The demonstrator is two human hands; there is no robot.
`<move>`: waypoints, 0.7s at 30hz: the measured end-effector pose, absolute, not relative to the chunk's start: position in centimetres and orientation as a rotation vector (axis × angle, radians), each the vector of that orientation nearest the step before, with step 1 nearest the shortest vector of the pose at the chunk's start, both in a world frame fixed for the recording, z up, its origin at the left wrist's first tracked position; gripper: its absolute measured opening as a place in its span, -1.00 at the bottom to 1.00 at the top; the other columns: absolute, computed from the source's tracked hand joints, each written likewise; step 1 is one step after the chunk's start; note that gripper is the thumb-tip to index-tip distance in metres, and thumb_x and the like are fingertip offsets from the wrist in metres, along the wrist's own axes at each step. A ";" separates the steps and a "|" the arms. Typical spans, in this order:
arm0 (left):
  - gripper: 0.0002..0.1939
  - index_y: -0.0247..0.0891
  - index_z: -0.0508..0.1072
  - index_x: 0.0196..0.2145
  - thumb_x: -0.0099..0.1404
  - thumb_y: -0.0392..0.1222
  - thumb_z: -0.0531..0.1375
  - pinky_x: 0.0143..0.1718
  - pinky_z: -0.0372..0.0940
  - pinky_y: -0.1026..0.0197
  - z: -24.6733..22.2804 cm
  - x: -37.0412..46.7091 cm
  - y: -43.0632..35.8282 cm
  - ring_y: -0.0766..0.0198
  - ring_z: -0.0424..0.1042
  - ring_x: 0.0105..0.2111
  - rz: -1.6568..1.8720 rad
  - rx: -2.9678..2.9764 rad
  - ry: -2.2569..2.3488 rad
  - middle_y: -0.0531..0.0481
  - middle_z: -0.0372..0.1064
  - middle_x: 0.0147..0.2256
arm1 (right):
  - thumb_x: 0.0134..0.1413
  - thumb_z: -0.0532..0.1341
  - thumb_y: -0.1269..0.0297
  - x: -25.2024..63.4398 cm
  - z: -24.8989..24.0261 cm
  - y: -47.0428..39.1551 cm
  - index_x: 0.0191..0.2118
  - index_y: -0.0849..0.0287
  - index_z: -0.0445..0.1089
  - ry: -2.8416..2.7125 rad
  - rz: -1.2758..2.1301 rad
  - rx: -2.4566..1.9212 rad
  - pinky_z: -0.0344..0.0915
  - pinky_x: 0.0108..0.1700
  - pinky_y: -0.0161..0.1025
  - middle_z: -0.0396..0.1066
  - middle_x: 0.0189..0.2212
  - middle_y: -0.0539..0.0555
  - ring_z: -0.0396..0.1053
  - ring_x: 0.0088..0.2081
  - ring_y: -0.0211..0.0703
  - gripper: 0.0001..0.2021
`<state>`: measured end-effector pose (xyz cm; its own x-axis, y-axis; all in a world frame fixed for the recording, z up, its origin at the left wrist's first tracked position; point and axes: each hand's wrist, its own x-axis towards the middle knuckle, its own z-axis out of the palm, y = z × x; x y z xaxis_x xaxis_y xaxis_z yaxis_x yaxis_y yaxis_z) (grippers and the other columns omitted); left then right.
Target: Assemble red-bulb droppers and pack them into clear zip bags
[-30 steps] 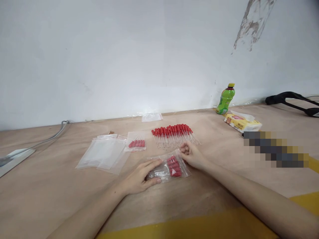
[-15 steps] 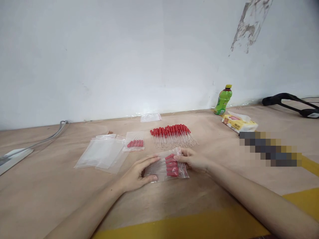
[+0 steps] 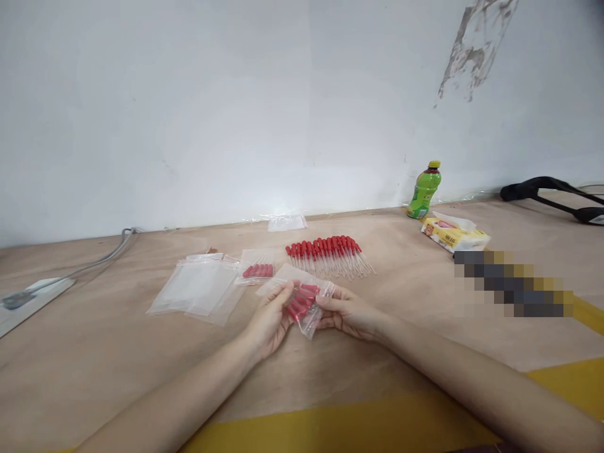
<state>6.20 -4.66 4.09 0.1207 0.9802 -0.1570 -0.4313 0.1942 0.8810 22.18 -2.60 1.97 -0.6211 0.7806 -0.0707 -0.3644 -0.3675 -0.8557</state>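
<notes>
A clear zip-lock bag [image 3: 311, 324] is held between both hands, above the brown table covering. Several droppers with red rubber bulbs [image 3: 302, 301] lie inside it, fanned out. My left hand [image 3: 271, 323] pinches the bag's left side between thumb and fingers, over the droppers. My right hand [image 3: 352, 313] grips the right side near the zip strip, thumb on top. Just beyond lies a row of loose red-bulbed droppers [image 3: 324, 250]. Left of them rests another filled bag of droppers [image 3: 258, 270], flat on the table.
Flat clear zip bags [image 3: 193, 289] overlap at the left. Another clear bag [image 3: 287, 223] lies by the wall. Back right stand a green bottle [image 3: 423, 192] and a yellow tissue pack [image 3: 455, 234]. A black frame [image 3: 542, 189] lies far right; a grey cable [image 3: 106, 255] runs left.
The bag, earlier lying flatter under my hands, is now lifted and turned, its droppers tilted and fanned. My left hand has closed from an open spread onto the bag's side.
</notes>
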 end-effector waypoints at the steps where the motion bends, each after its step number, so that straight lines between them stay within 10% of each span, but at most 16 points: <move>1: -0.89 -0.37 0.36 -0.29 0.19 -0.33 0.12 -0.46 0.34 0.33 3.9 6.2 -4.0 0.34 0.42 -0.49 1.220 0.781 0.941 -0.10 0.43 -0.41 | -0.11 0.26 0.29 22.1 1.9 -2.6 -0.20 0.22 0.30 -1.140 2.025 -0.638 0.35 -0.25 -0.23 0.43 -0.33 0.08 0.42 -0.33 -0.22 -0.71; 15: -0.55 -0.32 0.37 -0.26 -0.19 -0.27 0.33 -0.33 0.34 0.09 7.5 -4.4 7.8 0.06 0.44 -0.36 0.873 1.459 1.664 -0.09 0.43 -0.40 | -0.28 0.33 0.20 26.5 1.2 -0.2 -0.49 0.23 0.24 -1.232 1.579 -1.072 0.26 -0.47 -0.42 0.37 -0.51 0.00 0.32 -0.54 -0.39 -0.72; 21: -0.62 -0.35 0.38 -0.19 0.01 -0.15 0.16 0.13 -0.17 0.04 5.9 -7.9 5.8 -0.05 0.00 0.11 0.972 1.764 2.045 -0.22 0.21 0.00 | -0.26 0.30 0.12 26.5 1.0 -0.3 -0.49 0.22 0.24 -1.377 1.500 -1.079 0.25 -0.47 -0.39 0.35 -0.56 -0.02 0.30 -0.54 -0.38 -0.70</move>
